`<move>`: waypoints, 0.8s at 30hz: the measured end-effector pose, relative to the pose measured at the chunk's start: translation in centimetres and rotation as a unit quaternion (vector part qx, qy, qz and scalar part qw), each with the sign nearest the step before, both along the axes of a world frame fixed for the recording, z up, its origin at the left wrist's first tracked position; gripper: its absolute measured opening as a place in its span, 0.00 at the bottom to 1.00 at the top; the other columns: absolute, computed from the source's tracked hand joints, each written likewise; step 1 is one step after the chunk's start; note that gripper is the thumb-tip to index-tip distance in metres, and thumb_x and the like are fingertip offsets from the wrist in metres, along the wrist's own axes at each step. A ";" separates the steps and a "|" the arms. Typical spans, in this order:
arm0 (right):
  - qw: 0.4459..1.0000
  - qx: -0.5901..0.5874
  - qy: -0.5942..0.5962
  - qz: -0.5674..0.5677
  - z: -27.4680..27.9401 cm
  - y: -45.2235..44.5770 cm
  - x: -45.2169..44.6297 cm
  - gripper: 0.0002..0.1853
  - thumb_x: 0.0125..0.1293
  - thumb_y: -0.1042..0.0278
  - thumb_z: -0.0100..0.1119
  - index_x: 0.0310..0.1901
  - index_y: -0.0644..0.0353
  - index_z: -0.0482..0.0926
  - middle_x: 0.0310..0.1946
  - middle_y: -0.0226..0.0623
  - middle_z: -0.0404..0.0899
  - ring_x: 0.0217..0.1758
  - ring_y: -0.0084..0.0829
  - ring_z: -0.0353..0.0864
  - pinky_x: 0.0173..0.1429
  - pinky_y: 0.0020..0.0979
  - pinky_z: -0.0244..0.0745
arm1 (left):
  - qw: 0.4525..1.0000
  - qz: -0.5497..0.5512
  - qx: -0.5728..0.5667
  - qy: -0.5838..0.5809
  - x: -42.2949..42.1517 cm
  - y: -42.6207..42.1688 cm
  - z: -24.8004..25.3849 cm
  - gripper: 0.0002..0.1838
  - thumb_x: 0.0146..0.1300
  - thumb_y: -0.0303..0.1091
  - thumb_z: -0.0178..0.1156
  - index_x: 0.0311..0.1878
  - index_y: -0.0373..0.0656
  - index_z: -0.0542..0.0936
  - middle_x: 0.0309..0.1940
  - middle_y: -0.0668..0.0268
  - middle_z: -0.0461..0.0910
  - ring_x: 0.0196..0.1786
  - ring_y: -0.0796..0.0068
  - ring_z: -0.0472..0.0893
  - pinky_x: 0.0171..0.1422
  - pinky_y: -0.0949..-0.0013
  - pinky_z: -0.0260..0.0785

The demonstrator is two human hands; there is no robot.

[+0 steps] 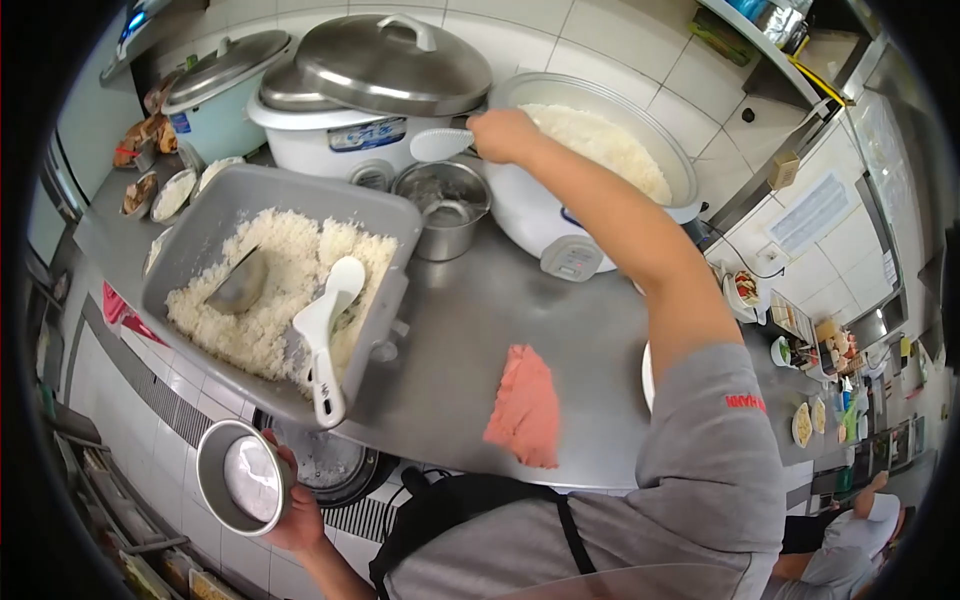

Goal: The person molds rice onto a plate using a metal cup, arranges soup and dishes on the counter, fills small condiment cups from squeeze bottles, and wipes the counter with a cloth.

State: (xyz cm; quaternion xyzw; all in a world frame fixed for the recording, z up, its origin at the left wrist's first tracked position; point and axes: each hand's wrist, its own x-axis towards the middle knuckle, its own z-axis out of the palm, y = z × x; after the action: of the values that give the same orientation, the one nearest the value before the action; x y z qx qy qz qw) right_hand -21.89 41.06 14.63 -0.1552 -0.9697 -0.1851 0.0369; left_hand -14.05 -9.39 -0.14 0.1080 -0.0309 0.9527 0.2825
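Note:
My right hand (497,135) is closed round the handle of a white rice paddle (440,145), beside the rim of an open cooker (560,215) full of cooked rice (600,145). Below the paddle sits a metal pot (445,235). Low at the left, my left hand (295,510) holds a round metal bowl (240,478), its inside facing up. A grey tub (400,215) of rice (280,240) stands on the counter, with a second white paddle (325,330) and a metal scoop (238,283) in it.
A pink cloth (525,405) lies on the steel counter (440,340). Behind the tub are a white cooker (320,140) with a metal lid (395,65) above it and a light-blue cooker (220,125). Small bowls (175,193) stand far left. Another person (850,540) is at lower right.

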 end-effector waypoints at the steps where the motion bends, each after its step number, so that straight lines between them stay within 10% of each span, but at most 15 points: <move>1: 0.999 -0.013 0.035 -0.001 1.5 0.9 0.9 0.13 0.49 0.65 0.52 0.36 0.59 0.79 0.39 0.44 0.78 0.43 0.41 0.78 0.43 0.39 0.73 | 1.000 0.010 -0.013 -0.001 0.7 0.6 0.0 0.36 0.61 0.52 0.44 0.67 0.51 0.42 0.68 0.57 0.35 0.68 0.50 0.43 0.55 0.47 0.63; 6: 0.985 0.058 0.106 -0.124 10.2 14.2 11.2 0.16 0.54 0.65 0.44 0.43 0.55 0.75 0.39 0.42 0.78 0.42 0.42 0.77 0.43 0.39 0.72 | 0.997 0.047 -0.066 -0.005 4.1 4.3 0.0 0.37 0.60 0.52 0.45 0.67 0.52 0.42 0.68 0.57 0.34 0.67 0.50 0.45 0.55 0.48 0.64; 11: 0.976 0.148 -0.013 -0.161 4.6 28.0 18.5 0.25 0.58 0.65 0.44 0.59 0.39 0.63 0.33 0.38 0.78 0.37 0.37 0.77 0.40 0.36 0.72 | 0.995 0.056 -0.075 -0.016 7.2 9.2 1.4 0.38 0.59 0.51 0.47 0.67 0.49 0.42 0.67 0.57 0.36 0.67 0.52 0.47 0.56 0.48 0.65; 24: 0.975 0.161 -0.149 0.019 4.4 27.8 14.5 0.19 0.58 0.57 0.48 0.53 0.33 0.71 0.30 0.30 0.79 0.36 0.33 0.76 0.38 0.34 0.71 | 0.988 0.063 -0.124 -0.060 10.6 12.9 1.9 0.38 0.58 0.51 0.48 0.67 0.52 0.44 0.67 0.61 0.41 0.68 0.61 0.46 0.56 0.48 0.65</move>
State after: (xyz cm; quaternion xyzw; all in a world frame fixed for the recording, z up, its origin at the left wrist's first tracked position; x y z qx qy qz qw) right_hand -7.42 68.82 19.00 -0.0995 -0.9244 -0.3595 -0.0795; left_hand -3.42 3.55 1.79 0.0160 0.0776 0.9699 0.2304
